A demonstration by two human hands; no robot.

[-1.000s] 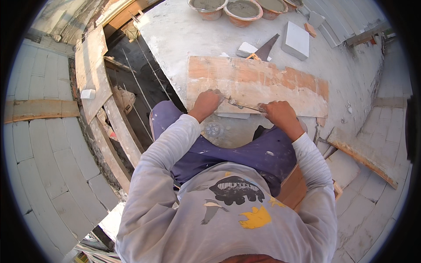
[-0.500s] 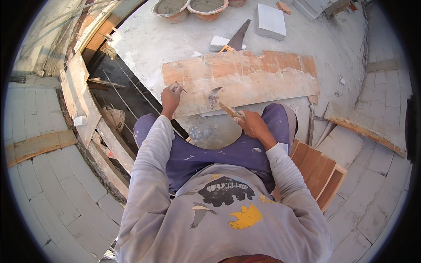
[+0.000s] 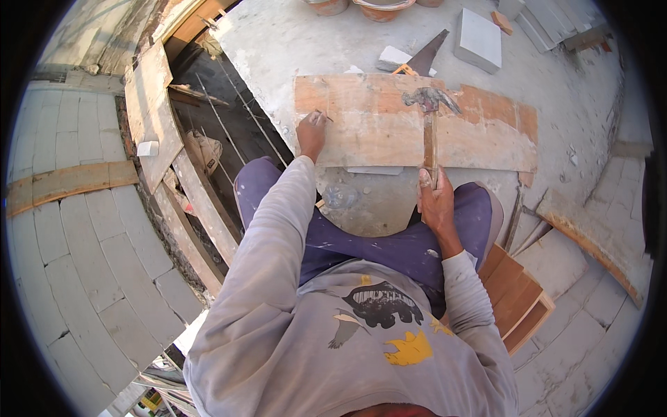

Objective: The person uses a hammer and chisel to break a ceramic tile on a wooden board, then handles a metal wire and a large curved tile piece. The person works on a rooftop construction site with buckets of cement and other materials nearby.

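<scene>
My left hand [image 3: 311, 131] rests at the left part of a stained plywood board [image 3: 372, 128], pinching a small thin nail [image 3: 328, 118]. My right hand [image 3: 436, 205] grips the wooden handle of a claw hammer [image 3: 431, 101], whose metal head is raised over the board's right half. A hand saw [image 3: 429, 52] with an orange handle lies just beyond the board, on a white offcut [image 3: 391, 57]. A clear plastic bottle [image 3: 340, 198] lies on the slab below the board, between my knees.
Buckets [image 3: 375, 7] stand at the back beside a white block [image 3: 477, 40]. An opening with rebar [image 3: 222, 111] borders the slab on the left, alongside planks [image 3: 153, 83]. A wooden box [image 3: 511, 292] is at my right hip; another board [image 3: 594, 243] lies farther right.
My hands have moved apart from the hammer they both touched. My left hand now holds a nail on the board; my right hand has swung the hammer's head rightward and up.
</scene>
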